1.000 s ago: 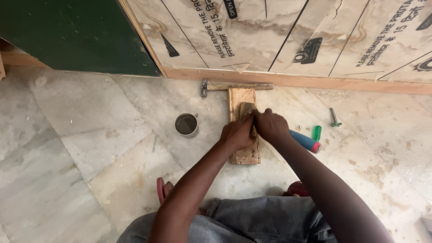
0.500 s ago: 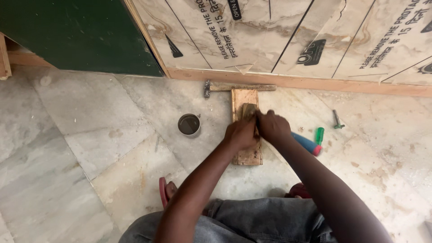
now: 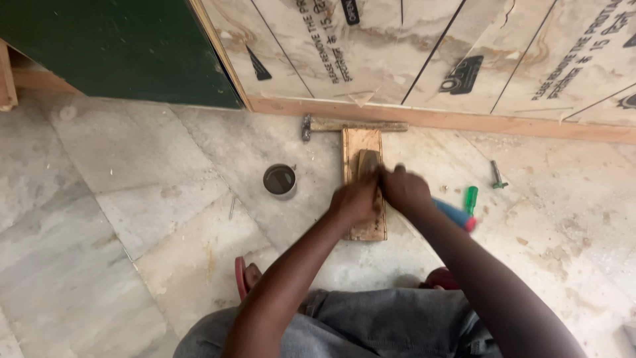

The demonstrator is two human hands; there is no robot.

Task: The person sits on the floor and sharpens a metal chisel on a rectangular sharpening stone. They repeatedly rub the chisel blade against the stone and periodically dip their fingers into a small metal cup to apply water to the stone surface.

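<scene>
A flat wooden board [image 3: 364,182] lies on the floor, just below the hammer [image 3: 351,124]. A small brownish block [image 3: 368,161] rests on its upper half.

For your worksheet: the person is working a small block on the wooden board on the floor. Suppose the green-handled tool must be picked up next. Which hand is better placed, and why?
Right. The right hand is on the side of the wooden board where the green-handled tool lies, just beyond it. The left hand would probably have to cross over the board and the other hand.

Both hands — left hand [image 3: 354,201], right hand [image 3: 404,190] — rest on a flat wooden board [image 3: 364,225]; a wooden-handled hammer [image 3: 351,124] lies just beyond, a small round metal tin [image 3: 279,180] left, green-handled screwdriver [image 3: 470,199] right.
</scene>
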